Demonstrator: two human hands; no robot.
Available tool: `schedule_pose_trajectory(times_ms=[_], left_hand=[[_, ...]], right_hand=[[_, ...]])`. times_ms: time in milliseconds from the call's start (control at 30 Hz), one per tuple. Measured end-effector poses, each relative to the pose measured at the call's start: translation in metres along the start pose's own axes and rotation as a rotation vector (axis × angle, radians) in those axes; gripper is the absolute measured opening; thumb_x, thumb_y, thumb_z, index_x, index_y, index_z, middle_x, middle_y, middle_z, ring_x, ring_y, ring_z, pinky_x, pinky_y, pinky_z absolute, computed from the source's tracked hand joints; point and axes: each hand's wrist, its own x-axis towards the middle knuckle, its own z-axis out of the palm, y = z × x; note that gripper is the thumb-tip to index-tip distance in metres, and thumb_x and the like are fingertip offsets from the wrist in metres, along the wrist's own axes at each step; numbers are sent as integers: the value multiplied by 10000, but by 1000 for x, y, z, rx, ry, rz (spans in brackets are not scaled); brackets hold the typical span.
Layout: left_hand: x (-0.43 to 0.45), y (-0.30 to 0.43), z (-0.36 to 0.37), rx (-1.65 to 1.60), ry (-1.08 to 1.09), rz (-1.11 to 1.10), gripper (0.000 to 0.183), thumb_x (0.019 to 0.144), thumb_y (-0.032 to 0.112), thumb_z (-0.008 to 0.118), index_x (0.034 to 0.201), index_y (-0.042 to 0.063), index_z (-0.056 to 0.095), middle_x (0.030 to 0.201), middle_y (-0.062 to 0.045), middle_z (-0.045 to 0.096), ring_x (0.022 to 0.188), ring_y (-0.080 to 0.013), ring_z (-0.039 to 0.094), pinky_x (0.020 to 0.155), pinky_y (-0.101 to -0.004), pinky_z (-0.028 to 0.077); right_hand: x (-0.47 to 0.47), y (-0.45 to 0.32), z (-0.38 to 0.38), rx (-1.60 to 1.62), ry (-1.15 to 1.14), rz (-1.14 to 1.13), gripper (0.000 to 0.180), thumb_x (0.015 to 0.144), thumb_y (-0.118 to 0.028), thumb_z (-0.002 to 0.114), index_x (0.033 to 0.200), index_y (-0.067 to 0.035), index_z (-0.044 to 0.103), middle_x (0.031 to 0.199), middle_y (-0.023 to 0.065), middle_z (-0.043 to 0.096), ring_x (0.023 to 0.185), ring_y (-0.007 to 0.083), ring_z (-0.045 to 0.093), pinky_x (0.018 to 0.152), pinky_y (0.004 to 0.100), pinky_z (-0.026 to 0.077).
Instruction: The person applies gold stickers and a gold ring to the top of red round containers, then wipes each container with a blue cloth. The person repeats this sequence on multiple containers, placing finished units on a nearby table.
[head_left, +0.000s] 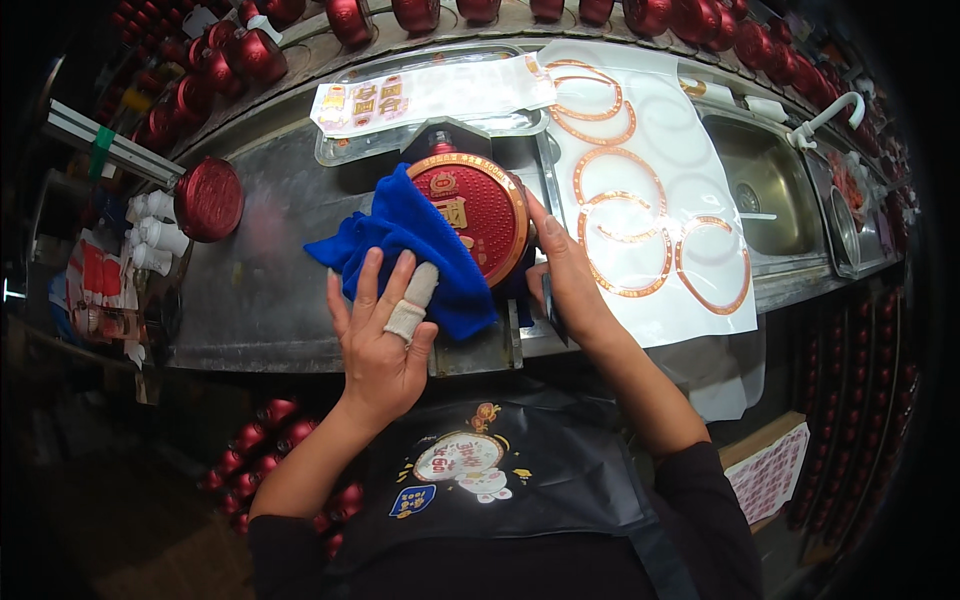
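Observation:
A round red bottle (496, 225) with a studded face, gold emblems and an orange-gold printed ring lies in a dark holder, its neck pointing away from me. A blue cloth (427, 255) is draped over its left side. My left hand (386, 337) rests on the cloth with fingers spread, pressing it against the bottle; a whitish cover wraps one finger. With its index finger along the bottle's right edge, my right hand (566, 277) has a thin, flat, dark tool (553, 304) in its curled fingers. The bottle's lower left is hidden under the cloth.
Ring-shaped decals lie on a white sheet (637, 315) at right, beside a sink (757, 217) with a white faucet (829, 120). A decal strip (450, 94) lies across a metal tray (330, 150). Another red bottle (210, 199) and white caps (159, 232) stand left.

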Motion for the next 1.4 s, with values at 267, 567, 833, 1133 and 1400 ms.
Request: schedule_pose_trajectory(times_ms=[267,567,833,1133,1400], left_hand=[[38,12,6,-17,1,156,356,960,276,651,1156,-10,732,1400,-138,621,1408,-305,484,1203,-610,135],[34,4,-2,21,-7,126,349,943,266,666,1200,37,727,1354,-90,650,1371,-274,518,1203,-619,112],[8,-2,-4,33,125,-49,404,1024,293,552,1312,35,669,1444,-98,599,1445,-327,427,1187,-664,23],[62,8,8,1,48,121,394,963,277,637,1229,-6,708,1404,-129,618,1394,-295,493,1208,-614,126],[57,-1,-5,140,38,58,382,1013,280,563,1294,50,682,1374,-81,645,1377,-288,508,1215,-601,86]], right_hand=[[0,1,6,53,7,-38,662,1083,-528,301,1616,-135,312,1347,115,610,492,38,401,435,191,326],[-1,-3,8,51,11,-9,662,1090,-524,323,1619,-129,298,1309,110,621,499,34,385,436,197,312],[0,2,3,31,3,18,701,1099,-448,406,1606,7,239,1548,179,439,1440,241,410,1189,336,298],[9,21,6,152,-59,-159,743,1080,-507,389,1613,-16,226,1555,161,438,1421,217,442,1145,335,379],[6,11,8,216,-56,-77,672,1100,-397,418,1597,22,250,1556,175,429,1439,230,400,1189,344,297]])
